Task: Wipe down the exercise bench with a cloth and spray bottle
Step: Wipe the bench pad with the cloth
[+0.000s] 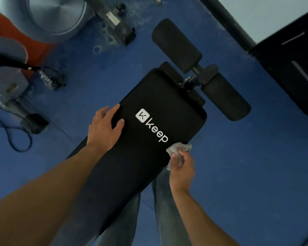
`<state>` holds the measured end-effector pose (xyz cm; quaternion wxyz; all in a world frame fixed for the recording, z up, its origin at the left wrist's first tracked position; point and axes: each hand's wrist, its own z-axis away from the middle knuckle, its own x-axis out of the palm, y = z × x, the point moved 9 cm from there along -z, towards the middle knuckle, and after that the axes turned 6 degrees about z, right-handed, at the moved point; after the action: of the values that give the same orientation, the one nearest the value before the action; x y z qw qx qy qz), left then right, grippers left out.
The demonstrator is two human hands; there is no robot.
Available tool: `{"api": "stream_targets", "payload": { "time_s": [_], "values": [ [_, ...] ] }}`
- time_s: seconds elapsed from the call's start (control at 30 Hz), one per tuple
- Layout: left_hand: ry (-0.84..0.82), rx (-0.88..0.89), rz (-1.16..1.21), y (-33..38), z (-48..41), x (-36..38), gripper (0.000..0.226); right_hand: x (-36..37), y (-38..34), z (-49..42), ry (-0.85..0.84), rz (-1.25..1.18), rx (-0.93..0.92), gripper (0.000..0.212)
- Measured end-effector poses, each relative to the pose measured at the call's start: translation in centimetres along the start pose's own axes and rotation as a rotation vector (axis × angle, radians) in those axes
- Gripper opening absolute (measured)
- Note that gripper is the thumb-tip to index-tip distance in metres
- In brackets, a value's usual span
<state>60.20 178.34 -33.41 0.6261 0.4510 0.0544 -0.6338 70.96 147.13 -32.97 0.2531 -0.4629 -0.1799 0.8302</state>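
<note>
Right hand (182, 172) presses cloth (179, 150) against bench (160, 96) edge.

Left hand (105, 127) flat, fingers spread; right hand (182, 170) clenched, both arms extended

You are in a gym: blue rubber floor (238, 174), black padded exercise bench (149, 96) with foam leg rollers (176, 45), exercise bike pedal (50, 79) and flywheel housing (55, 13) to the left

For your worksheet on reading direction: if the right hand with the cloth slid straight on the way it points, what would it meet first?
Probably the white "keep" lettering on the bench pad, just ahead of the cloth in the right hand.
</note>
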Motion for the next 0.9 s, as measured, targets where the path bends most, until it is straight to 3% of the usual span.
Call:
{"api": "stream_targets", "payload": {
  "time_s": [0.3, 0.4, 0.47, 0.57, 0.6, 0.67, 0.77, 0.9],
  "values": [
    [0.041, -0.079, -0.161, -14.0, 10.7, -1.9, 0.061, 3.2, 1.9, 5.3, -0.043, 0.044, -0.014, 0.014],
    [0.062, -0.039, -0.169, -17.1, 12.9, -2.5, 0.06, 4.2, 1.9, 7.7, -0.026, 0.063, -0.074, 0.004],
    [0.071, -0.041, -0.152, -19.4, 14.4, -2.9, 0.06, 4.2, 1.9, 8.4, 0.011, 0.052, -0.111, 0.015],
    [0.067, 0.004, -0.185, -23.1, 17.2, -3.2, 0.061, 4.8, 2.8, 10.2, 0.162, -0.014, -0.051, 0.001],
    [0.056, 0.046, -0.217, -24.1, 18.1, -3.3, 0.063, 5.8, 3.5, 11.9, 0.189, -0.035, -0.044, 0.006],
    [0.017, 0.13, -0.287, -25.7, 19.8, -3.0, 0.066, 8.6, 5.7, 16.4, 0.123, -0.061, -0.042, 0.001],
    [0.002, 0.168, -0.333, -28.1, 21.9, -3.0, 0.067, 12.3, 7.8, 23.2, -0.094, -0.075, -0.131, 0.007],
    [0.014, 0.093, -0.317, -30.8, 23.0, -3.3, 0.067, 10.9, 7.0, 22.0, 0.049, -0.075, -0.137, 0.031]
  ]
}}
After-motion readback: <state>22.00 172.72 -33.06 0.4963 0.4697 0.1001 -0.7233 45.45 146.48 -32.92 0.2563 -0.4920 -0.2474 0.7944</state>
